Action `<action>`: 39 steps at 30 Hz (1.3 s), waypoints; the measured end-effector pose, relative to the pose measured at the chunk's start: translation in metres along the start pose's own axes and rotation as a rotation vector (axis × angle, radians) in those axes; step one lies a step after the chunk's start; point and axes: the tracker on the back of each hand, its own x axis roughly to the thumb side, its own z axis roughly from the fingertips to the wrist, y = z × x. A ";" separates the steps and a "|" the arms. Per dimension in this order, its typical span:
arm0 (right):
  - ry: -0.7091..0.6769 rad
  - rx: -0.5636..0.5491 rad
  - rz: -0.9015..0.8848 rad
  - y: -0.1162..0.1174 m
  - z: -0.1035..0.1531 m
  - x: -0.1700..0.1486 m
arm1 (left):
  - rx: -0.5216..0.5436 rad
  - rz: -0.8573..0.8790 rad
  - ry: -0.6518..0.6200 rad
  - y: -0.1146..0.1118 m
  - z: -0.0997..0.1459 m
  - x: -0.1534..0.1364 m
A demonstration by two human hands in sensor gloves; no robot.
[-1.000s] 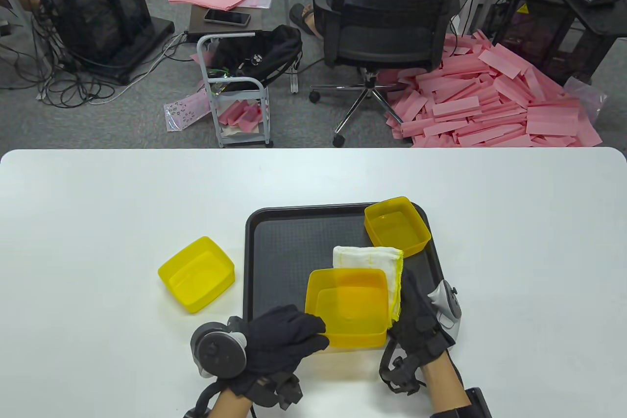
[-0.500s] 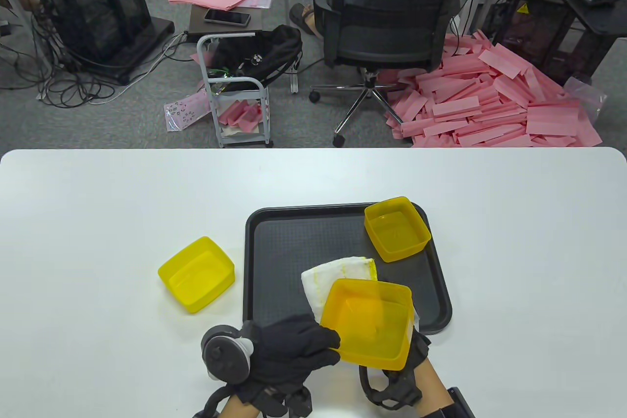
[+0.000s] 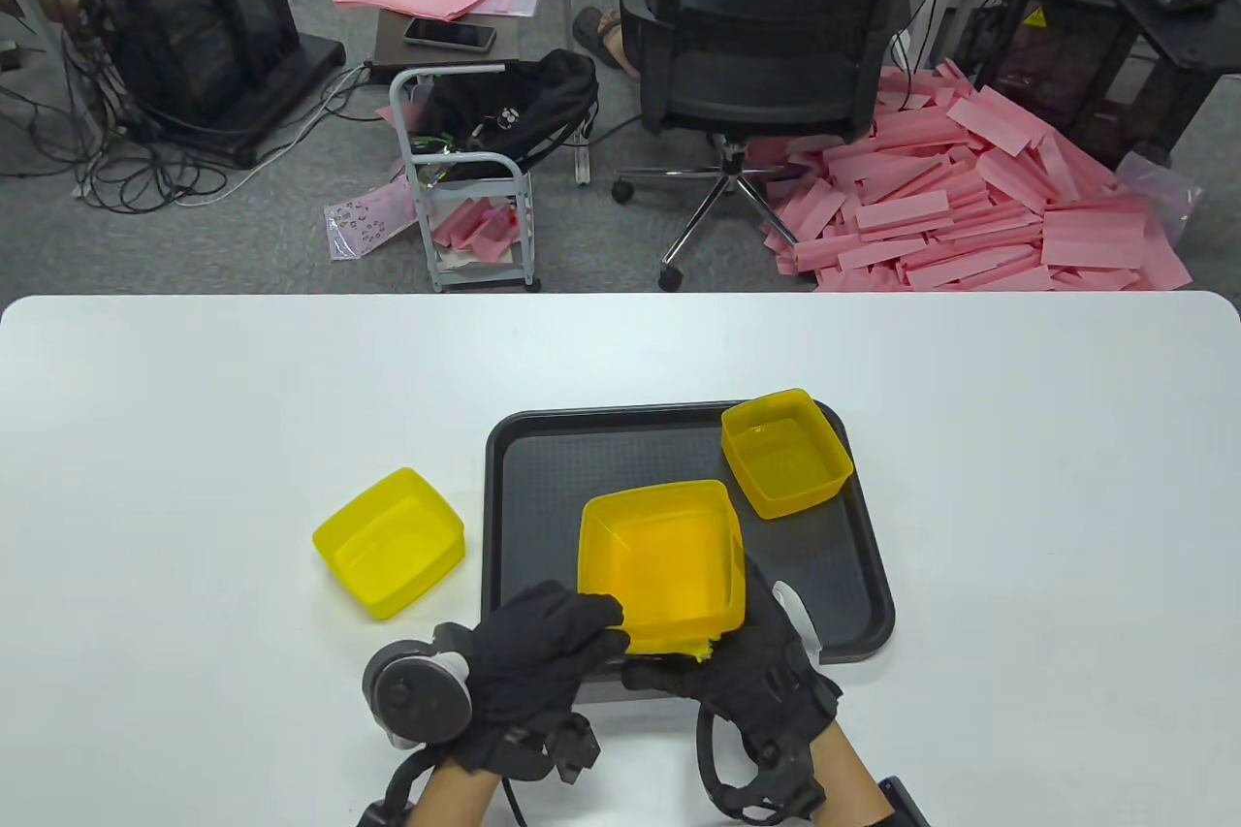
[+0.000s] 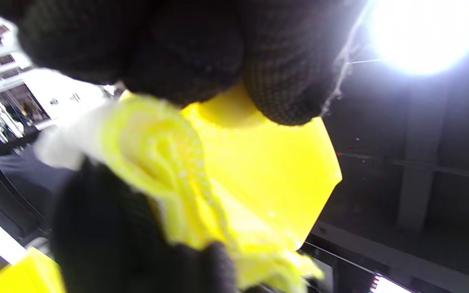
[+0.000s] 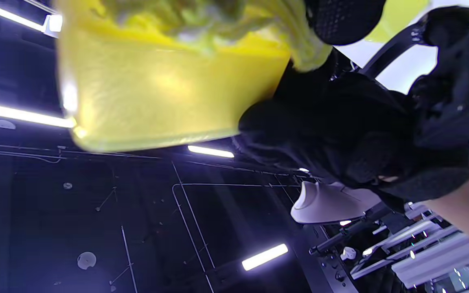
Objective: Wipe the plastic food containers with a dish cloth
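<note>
Underneath, only the left wrist view shows the cloth [image 4: 153,162] pressed against the raised tub [image 3: 662,556], which the left hand [image 3: 538,662] grips by its rim while the right hand [image 3: 747,672] holds the cloth. Farther back, one empty tub [image 3: 785,451] sits on the tray [image 3: 543,478], another [image 3: 388,543] on the table [image 3: 194,429].

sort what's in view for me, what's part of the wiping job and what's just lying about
Part of the job:
held tub, gripped by left hand
cloth, pressed under it by right hand
tub on tray
tub on table
tray

Just lying about:
office chair
pink foam strips
phone
small cart
</note>
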 end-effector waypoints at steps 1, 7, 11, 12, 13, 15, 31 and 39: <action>-0.005 -0.017 -0.011 0.000 0.000 0.001 | 0.003 0.002 0.012 0.001 0.000 -0.002; -0.049 -0.084 -0.009 -0.007 -0.005 0.011 | 0.010 -0.008 0.006 0.000 0.001 0.000; -0.069 -0.122 0.108 -0.008 -0.010 0.014 | -0.008 -0.032 -0.059 -0.007 0.002 0.013; -0.063 -0.113 0.092 -0.007 -0.011 0.013 | -0.005 -0.019 -0.071 -0.009 0.001 0.015; -0.038 -0.096 0.064 -0.006 -0.014 0.011 | -0.020 -0.013 -0.084 -0.013 0.001 0.018; 0.001 -0.092 0.063 -0.006 -0.016 0.006 | -0.030 -0.062 -0.104 -0.017 0.000 0.022; -0.024 -0.206 0.180 -0.014 -0.004 0.007 | 0.022 -0.155 -0.011 -0.003 -0.001 0.012; -0.117 -0.302 0.257 -0.016 0.002 0.026 | 0.066 -0.137 0.034 0.002 0.001 0.005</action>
